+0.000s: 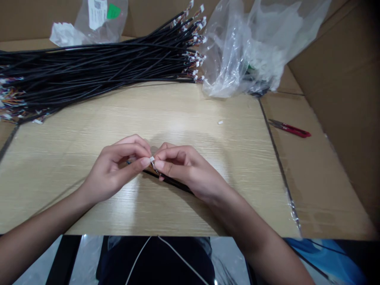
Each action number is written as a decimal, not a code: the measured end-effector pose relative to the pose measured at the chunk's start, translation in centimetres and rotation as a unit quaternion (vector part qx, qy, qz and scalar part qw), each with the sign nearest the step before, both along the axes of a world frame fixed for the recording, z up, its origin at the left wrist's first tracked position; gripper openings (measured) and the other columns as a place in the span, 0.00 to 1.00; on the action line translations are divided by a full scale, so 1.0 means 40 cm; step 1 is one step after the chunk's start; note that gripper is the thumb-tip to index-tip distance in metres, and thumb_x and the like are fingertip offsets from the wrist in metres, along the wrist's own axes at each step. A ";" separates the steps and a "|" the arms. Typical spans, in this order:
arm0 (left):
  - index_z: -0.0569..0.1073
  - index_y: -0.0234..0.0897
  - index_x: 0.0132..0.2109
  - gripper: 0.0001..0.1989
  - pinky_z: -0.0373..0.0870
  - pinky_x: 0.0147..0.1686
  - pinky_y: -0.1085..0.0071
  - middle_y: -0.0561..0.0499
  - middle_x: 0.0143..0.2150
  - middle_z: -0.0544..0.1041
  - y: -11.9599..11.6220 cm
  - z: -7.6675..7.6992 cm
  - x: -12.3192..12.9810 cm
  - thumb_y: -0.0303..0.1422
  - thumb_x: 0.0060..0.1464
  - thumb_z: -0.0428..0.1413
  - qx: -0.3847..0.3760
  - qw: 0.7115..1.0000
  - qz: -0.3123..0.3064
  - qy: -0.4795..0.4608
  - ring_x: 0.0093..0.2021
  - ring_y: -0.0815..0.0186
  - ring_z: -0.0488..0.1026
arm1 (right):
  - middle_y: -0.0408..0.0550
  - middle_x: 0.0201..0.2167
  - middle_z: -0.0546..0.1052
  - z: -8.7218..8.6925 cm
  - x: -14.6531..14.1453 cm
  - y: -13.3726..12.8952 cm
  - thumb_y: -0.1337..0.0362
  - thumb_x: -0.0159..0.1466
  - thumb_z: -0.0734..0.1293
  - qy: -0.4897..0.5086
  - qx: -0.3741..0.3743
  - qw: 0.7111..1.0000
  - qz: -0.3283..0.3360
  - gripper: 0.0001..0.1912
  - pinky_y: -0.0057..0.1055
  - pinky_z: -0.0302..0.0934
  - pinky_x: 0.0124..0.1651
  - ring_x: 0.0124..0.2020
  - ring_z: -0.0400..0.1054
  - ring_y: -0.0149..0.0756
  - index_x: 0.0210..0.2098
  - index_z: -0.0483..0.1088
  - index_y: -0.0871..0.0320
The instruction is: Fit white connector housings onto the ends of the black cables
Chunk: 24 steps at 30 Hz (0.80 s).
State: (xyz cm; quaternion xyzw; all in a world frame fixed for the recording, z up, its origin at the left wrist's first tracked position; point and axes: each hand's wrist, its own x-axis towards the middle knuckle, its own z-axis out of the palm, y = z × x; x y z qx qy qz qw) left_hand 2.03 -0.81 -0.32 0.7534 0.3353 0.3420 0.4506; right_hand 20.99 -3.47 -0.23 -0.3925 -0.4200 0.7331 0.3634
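Note:
Near the middle of the table (97,130), a small white connector (152,159) with thin coloured wires sits between both hands' fingertips. My left hand (120,164) pinches the connector from the left, thumb against index finger. From the right, my right hand (181,164) is closed around the wires just beside the connector. A black cable (175,183) runs under my right hand toward the lower right, and its far part is hidden by that hand and wrist.
A large bundle of black cables (103,65) with white connectors lies across the back left. Clear plastic bags (231,51) stand at the back right. Red-handled snips (292,128) rest on cardboard at the right. A small white piece (220,122) lies on the table.

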 end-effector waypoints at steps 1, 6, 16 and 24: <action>0.75 0.33 0.31 0.07 0.67 0.35 0.82 0.53 0.32 0.72 0.001 0.000 0.000 0.26 0.58 0.56 -0.007 1.000 -0.002 -0.005 0.35 0.78 0.70 | 0.43 0.32 0.67 -0.002 0.001 0.001 0.59 0.57 0.74 0.013 -0.010 1.000 0.004 0.11 0.29 0.57 0.35 0.33 0.63 0.29 0.27 0.74 0.61; 0.75 0.33 0.29 0.08 0.65 0.31 0.82 0.52 0.34 0.72 0.003 -0.003 0.001 0.27 0.57 0.57 -0.053 0.998 -0.001 -0.026 0.33 0.77 0.69 | 0.43 0.30 0.68 -0.014 0.001 0.006 0.56 0.56 0.75 0.065 -0.035 0.997 0.024 0.13 0.27 0.55 0.34 0.31 0.61 0.27 0.28 0.77 0.61; 0.75 0.34 0.31 0.06 0.66 0.34 0.83 0.53 0.34 0.72 -0.001 -0.003 -0.002 0.27 0.57 0.57 -0.017 1.000 0.010 -0.013 0.35 0.78 0.69 | 0.42 0.27 0.70 -0.018 -0.001 0.009 0.55 0.55 0.76 0.083 -0.054 0.995 0.023 0.15 0.27 0.55 0.33 0.29 0.61 0.27 0.28 0.76 0.62; 0.75 0.35 0.33 0.04 0.66 0.32 0.77 0.51 0.33 0.71 -0.004 -0.002 -0.007 0.27 0.57 0.58 0.060 0.998 0.008 0.022 0.34 0.75 0.68 | 0.41 0.26 0.70 -0.012 -0.003 0.006 0.56 0.56 0.76 0.059 -0.058 0.996 0.020 0.14 0.26 0.54 0.34 0.28 0.61 0.26 0.27 0.75 0.61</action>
